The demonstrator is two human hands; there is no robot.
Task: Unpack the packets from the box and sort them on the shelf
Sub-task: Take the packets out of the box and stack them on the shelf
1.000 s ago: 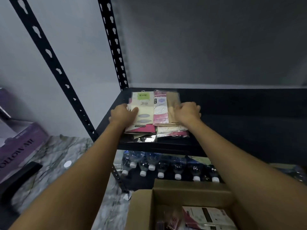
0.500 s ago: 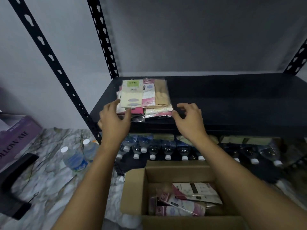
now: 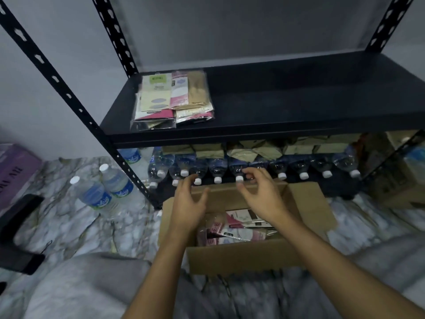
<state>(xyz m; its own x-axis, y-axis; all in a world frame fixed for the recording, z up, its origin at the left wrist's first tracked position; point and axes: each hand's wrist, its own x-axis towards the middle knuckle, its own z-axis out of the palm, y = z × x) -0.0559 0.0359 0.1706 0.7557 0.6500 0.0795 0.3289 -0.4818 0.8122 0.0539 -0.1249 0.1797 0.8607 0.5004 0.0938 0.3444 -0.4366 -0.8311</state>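
Head view: empty hands above the box (image 3: pixel 230 256)

Left hand (image 3: pixel 188 203) and right hand (image 3: pixel 262 196) hover over the box, fingers loosely spread, holding nothing. Inside it lie packets (image 3: pixel 230 233). Two bottles (image 3: pixel 117 180) stand on the floor (image 3: pixel 69 226), left. Beyond, a bottle row (image 3: pixel 217 169) lies under the shelf (image 3: pixel 299 100); a stack (image 3: pixel 172 100) of packets rests on its left end.

Looked like small storeroom or shop back room. Black slotted-steel rack (image 3: pixel 69 97) stood against plain grey wall (image 3: pixel 253 31). Lower shelf (image 3: pixel 333 187) was packed with row of water bottles (image 3: pixel 217 168) lying on sides. Stacked retail packets (image 3: pixel 172 97) lay on upper shelf (image 3: pixel 299 107). Open cardboard box (image 3: pixel 230 256) with more sat on marble-pattern floor (image 3: pixel 69 226).
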